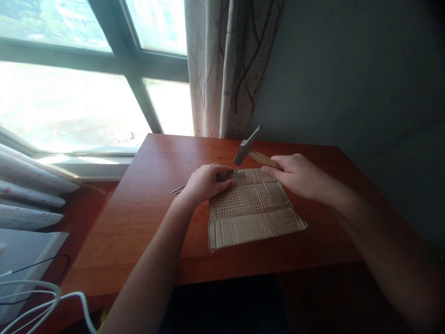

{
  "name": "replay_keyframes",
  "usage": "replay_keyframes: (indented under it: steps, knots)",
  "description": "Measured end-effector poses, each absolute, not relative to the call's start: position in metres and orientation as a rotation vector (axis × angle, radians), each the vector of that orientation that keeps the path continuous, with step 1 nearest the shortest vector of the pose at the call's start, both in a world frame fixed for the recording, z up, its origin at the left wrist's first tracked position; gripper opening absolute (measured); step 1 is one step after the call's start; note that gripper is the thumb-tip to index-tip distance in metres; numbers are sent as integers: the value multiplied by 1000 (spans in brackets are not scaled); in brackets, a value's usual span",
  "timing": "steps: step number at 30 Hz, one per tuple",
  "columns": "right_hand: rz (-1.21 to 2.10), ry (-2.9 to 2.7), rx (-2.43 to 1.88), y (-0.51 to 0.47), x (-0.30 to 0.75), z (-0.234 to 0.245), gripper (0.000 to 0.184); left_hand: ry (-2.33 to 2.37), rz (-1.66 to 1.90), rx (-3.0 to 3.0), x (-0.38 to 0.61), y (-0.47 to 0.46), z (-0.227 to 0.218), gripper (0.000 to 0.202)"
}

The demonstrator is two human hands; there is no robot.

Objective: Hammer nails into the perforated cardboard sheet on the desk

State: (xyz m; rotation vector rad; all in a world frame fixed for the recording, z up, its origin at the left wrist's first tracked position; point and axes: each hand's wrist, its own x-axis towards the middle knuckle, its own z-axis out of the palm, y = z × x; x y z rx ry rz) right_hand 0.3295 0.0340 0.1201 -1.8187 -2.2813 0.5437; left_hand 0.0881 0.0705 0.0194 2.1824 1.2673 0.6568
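Observation:
A flat piece of brown cardboard [251, 214], covered in rows of small holes or nail heads, lies on the reddish wooden table [146, 204]. My right hand [298, 175] is closed round the wooden handle of a hammer [247, 147]; its metal head hangs just above the cardboard's far edge. My left hand [205, 183] rests at the cardboard's far left corner, fingers pinched together around a small nail right under the hammer head. The nail itself is barely visible.
A few loose nails [178, 189] lie on the table left of my left hand. A window [69, 93] and a patterned curtain [229, 65] stand behind the table, a grey wall to the right. White cables [41, 301] and bedding lie at the lower left.

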Motion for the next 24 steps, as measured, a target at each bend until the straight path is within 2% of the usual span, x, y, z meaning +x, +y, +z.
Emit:
replay_keyframes:
  steps: [4, 24]
  knots:
    - [628, -2334, -1814, 34, 325, 114, 38, 1258, 604, 2197, 88, 70, 22, 35]
    - [573, -2317, -1756, 35, 328, 99, 35, 1242, 623, 2149, 88, 70, 21, 39]
